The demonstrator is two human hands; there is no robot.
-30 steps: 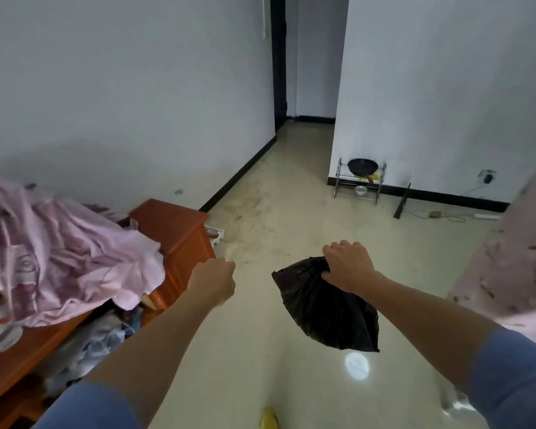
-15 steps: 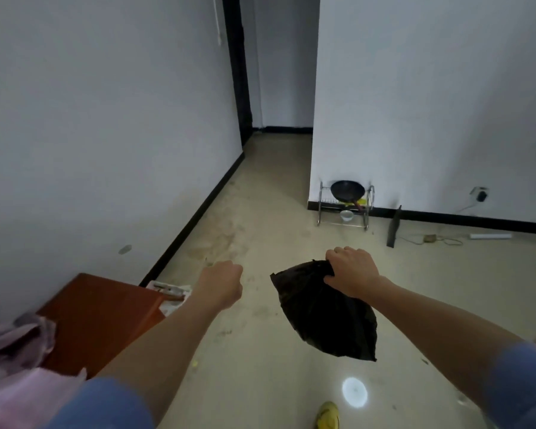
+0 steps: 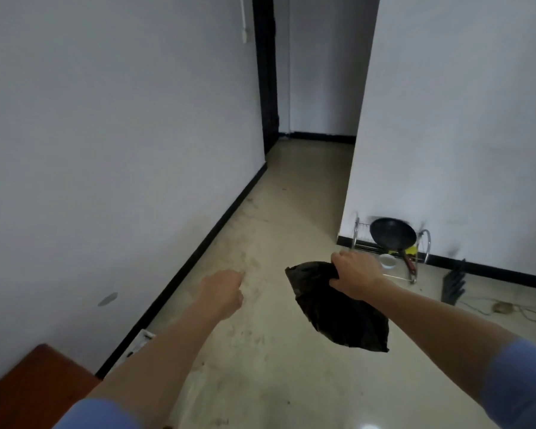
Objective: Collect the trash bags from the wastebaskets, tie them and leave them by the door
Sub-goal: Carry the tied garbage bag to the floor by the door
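The right hand (image 3: pixel 355 275) clamps its fingers on the trash bag (image 3: pixel 344 317); the left hand (image 3: pixel 222 292) is fisted, empty. The frying pan (image 3: pixel 393 233) now looks nearer.

White walls (image 3: pixel 106 150) have a black strip (image 3: pixel 198 251) along the bottom. The pale floor (image 3: pixel 276 230) is shiny, with dusty marks. A hall (image 3: pixel 313 162) runs past a dark door frame (image 3: pixel 265 72). A brown wooden cabinet (image 3: pixel 34 385) sits bottom left. A metal rack (image 3: pixel 425 243) with a black pan (image 3: pixel 392 232) stands by the right wall.

black trash bag (image 3: pixel 341 311), blue sleeves (image 3: pixel 520 388), black pan (image 3: pixel 392 232), red-brown cabinet (image 3: pixel 34 388), beige floor (image 3: pixel 270 366)
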